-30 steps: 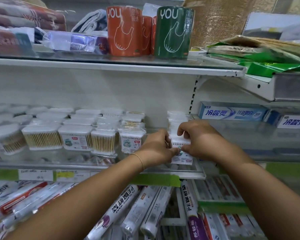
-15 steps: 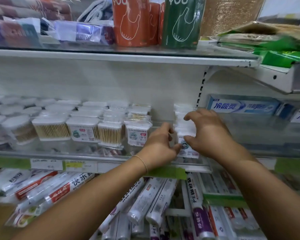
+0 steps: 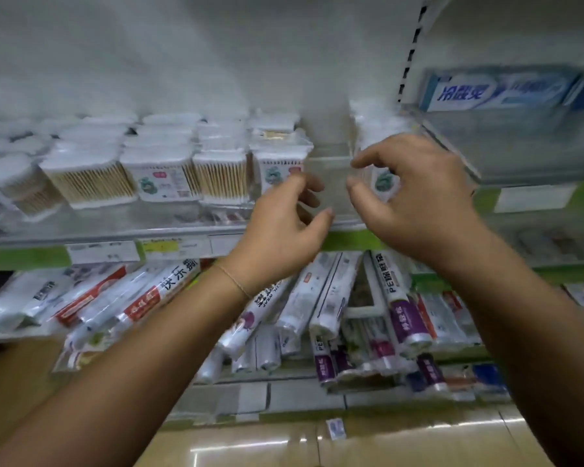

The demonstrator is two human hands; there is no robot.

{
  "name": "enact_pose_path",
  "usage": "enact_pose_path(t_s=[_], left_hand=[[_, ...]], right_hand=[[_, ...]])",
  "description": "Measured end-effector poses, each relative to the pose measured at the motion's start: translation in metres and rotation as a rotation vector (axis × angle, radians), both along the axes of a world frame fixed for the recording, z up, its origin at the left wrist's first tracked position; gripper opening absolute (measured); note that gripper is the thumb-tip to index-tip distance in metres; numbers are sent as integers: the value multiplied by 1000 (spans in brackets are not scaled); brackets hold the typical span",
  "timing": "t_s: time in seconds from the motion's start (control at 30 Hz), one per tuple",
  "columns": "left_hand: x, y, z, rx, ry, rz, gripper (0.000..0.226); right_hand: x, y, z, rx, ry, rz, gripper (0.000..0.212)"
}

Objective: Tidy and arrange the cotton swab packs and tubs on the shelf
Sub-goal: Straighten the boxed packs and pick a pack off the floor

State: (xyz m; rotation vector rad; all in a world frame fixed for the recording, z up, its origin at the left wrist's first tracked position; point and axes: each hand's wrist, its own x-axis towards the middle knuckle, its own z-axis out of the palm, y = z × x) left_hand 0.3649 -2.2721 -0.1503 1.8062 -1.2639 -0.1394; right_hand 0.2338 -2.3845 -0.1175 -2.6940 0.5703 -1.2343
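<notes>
You are releasing the cotton swab pack (image 3: 382,179), your left hand (image 3: 284,227) and right hand (image 3: 415,203) opening and holding nothing, so it is now standing on the shelf (image 3: 115,236).

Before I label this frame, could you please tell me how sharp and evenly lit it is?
Head view: motion blur smears the whole frame, worst on the toothpaste box and the round tubs at far left; the print on the swab packs is unreadable; glare streaks the floor; wide-angle distortion slants the slotted upright.
</notes>
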Motion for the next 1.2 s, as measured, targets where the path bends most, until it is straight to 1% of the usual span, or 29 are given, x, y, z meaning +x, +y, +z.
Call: enact_pose_path(t_s=[0.23, 0.33, 0.43, 0.5, 0.8, 0.87, 0.93, 1.03, 1.1, 1.2], left_hand=[[13, 64, -34, -31, 147, -30, 17], [19, 91, -48, 2, 179, -35, 17], [24, 114, -66, 56, 196, -70, 10], [24, 128, -81, 104, 223, -104, 12], [13, 158, -137, 227, 201, -256, 10], [7, 158, -148, 252, 224, -270, 12], [2, 155, -159, 286, 241, -283, 16], [-7, 149, -179, 378, 275, -285, 23], [-14, 146, -194, 443, 262, -276, 27], [-24, 142, -216, 536, 194, -285, 36]], right_hand=[[4, 54, -35, 117, 36, -3, 17], [2, 76, -53, 170, 19, -22, 18], [-2, 103, -75, 243, -15, -48, 15], [-6, 121, -94, 305, -3, -77, 15], [-22, 184, -164, 583, 88, -200, 21], [-27, 192, -179, 632, 99, -219, 23], [-32, 197, -195, 685, 127, -243, 30], [-42, 201, -224, 764, 172, -308, 37], [-50, 201, -243, 824, 205, -350, 39], [-64, 200, -267, 893, 247, -382, 42]])
